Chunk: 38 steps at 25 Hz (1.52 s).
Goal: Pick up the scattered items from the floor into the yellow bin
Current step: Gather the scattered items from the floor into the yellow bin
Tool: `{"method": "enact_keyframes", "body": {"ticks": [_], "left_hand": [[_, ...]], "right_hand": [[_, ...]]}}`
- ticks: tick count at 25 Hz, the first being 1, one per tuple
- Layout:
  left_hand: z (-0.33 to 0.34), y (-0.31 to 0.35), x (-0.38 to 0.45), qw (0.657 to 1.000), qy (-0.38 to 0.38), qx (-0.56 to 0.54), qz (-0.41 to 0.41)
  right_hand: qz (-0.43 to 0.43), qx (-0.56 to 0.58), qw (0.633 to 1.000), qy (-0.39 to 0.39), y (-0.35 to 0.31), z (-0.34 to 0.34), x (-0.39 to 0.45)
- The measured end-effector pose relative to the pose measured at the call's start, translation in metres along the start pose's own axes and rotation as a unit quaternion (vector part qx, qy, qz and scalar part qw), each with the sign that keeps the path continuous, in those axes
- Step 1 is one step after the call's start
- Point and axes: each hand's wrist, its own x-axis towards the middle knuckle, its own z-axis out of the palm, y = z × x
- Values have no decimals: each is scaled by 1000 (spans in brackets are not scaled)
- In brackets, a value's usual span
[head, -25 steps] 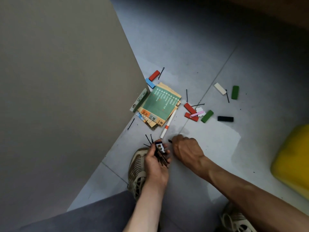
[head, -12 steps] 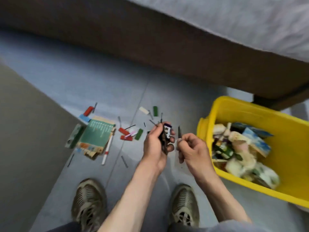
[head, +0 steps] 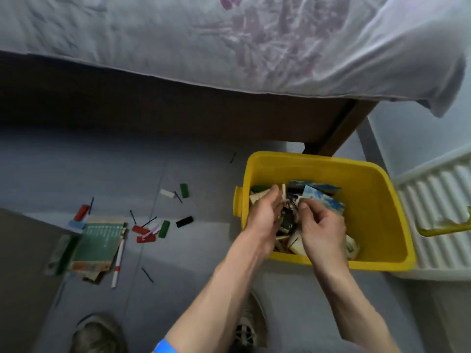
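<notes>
Both hands are over the yellow bin (head: 377, 200), which stands on the floor (head: 193, 263) at the right, just beside the bed (head: 229, 47) frame and a white radiator (head: 438, 215). The left hand (head: 263, 217) has its fingers fairly straight and loosened above the pile of cards and boxes in the bin; dark pins (head: 289, 207) show in the gap between the hands, but whether it grasps them cannot be told. The right hand (head: 322, 225) has its fingers curled in, thumb against forefinger; what it pinches, if anything, is too blurred to tell.

Left on the floor lie a green booklet (head: 99, 240) on a stack of papers, a white-and-red pen (head: 118, 261) beside it, red blocks (head: 142, 233), green blocks (head: 184, 190), a black block (head: 184, 221), a white block (head: 166, 193) and several loose hairpins (head: 147, 275). Two shoes (head: 98, 335) show at the near edge.
</notes>
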Motion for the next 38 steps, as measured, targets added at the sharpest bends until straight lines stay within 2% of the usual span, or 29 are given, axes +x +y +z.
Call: {"method": "enact_keyframes", "body": {"ticks": [5, 8, 12, 16, 19, 22, 25, 28, 30, 32, 34, 36, 38], "left_hand": [[-41, 14, -8, 992, 67, -32, 98], [-82, 35, -1, 979, 115, -47, 161], [-136, 63, 33, 959, 199, 57, 194], [-197, 75, 89, 925, 235, 242, 176], [-236, 63, 115, 922, 227, 280, 140], [-264, 52, 128, 917, 246, 286, 130], [-285, 41, 127, 911, 273, 285, 120], [-294, 35, 114, 889, 296, 332, 110], [-307, 40, 101, 876, 317, 347, 107], [-336, 51, 83, 851, 359, 363, 126], [-383, 69, 67, 810, 423, 382, 135], [-435, 88, 56, 761, 469, 437, 96], [-473, 101, 57, 725, 464, 509, 15]], "right_hand": [[-52, -16, 996, -66, -26, 37, -12], [-98, -40, 987, -123, -46, 82, -14], [-118, -88, 976, -160, -57, 170, 15], [-10, -170, 968, -181, -40, 270, 91], [21, -329, 919, -214, -8, 309, 152], [74, -380, 888, -247, 20, 324, 181], [46, -423, 862, -277, 25, 336, 173], [-42, -471, 841, -264, 18, 337, 145], [-110, -478, 821, -293, 15, 340, 108], [-171, -456, 805, -338, 21, 344, 59], [-210, -454, 782, -372, 28, 344, 18], [-236, -462, 764, -384, 33, 340, -3], [-251, -453, 762, -388, 33, 337, -9]]}}
